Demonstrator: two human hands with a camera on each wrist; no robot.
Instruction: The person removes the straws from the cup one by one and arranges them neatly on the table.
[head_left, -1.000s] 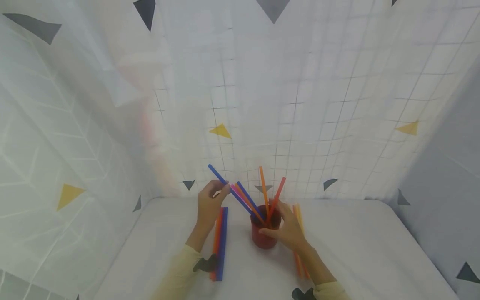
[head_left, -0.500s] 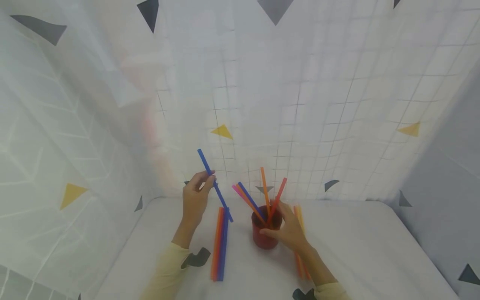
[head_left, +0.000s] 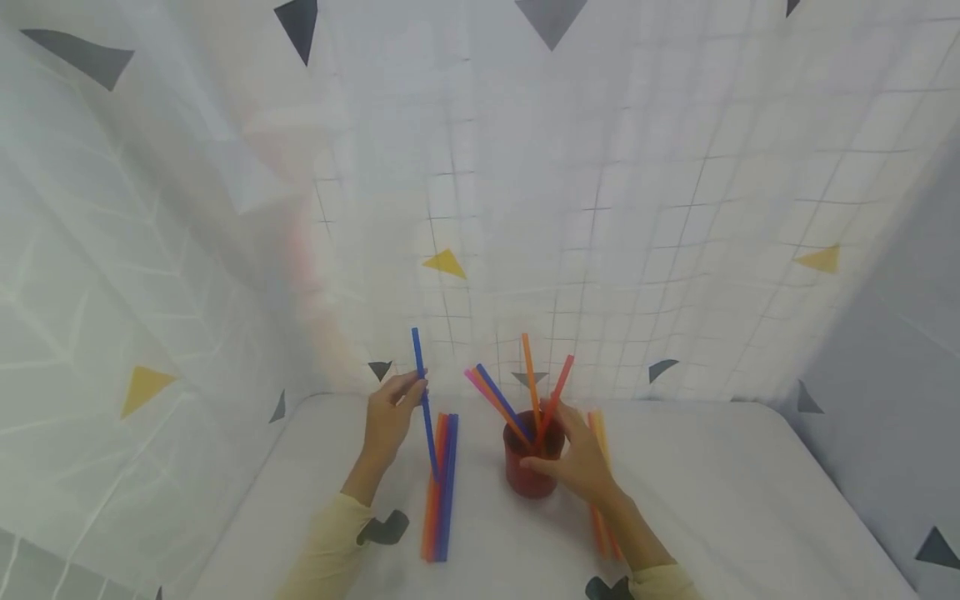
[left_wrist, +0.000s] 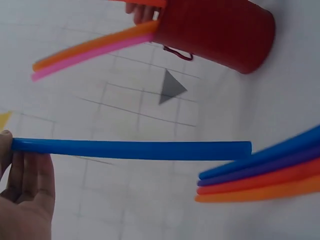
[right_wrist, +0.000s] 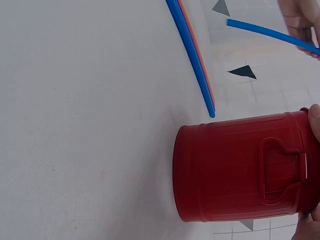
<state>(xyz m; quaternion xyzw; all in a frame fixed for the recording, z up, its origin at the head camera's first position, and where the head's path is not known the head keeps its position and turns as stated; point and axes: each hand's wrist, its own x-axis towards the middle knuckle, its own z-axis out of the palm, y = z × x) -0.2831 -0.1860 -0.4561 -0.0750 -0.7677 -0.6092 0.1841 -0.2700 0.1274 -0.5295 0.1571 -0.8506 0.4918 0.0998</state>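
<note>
My left hand (head_left: 387,417) pinches a blue drinking straw (left_wrist: 150,150) near its upper end, thumb on one side and fingers on the other. The straw stands nearly upright in the head view, its lower end overlapping a side-by-side row of straws (head_left: 441,517) in orange, red, purple and blue. My right hand (head_left: 581,462) grips the rim of a small red metal pail (right_wrist: 240,170) with a wire side handle. Pink, orange, blue and red straws (head_left: 528,367) lean out of the pail's mouth; their lower ends are hidden inside.
Another row of orange, red and yellow straws (head_left: 600,533) lies right of the pail, partly under my right forearm. The white table (head_left: 712,500) ends at a sheet-covered back wall (head_left: 637,208) with a grid print and triangles. Similar sheets hang at both sides.
My left hand has carried the blue straw leftward from the pail's mouth, then lowered it over the left row, the straw turning more upright. My right hand stays on the pail.
</note>
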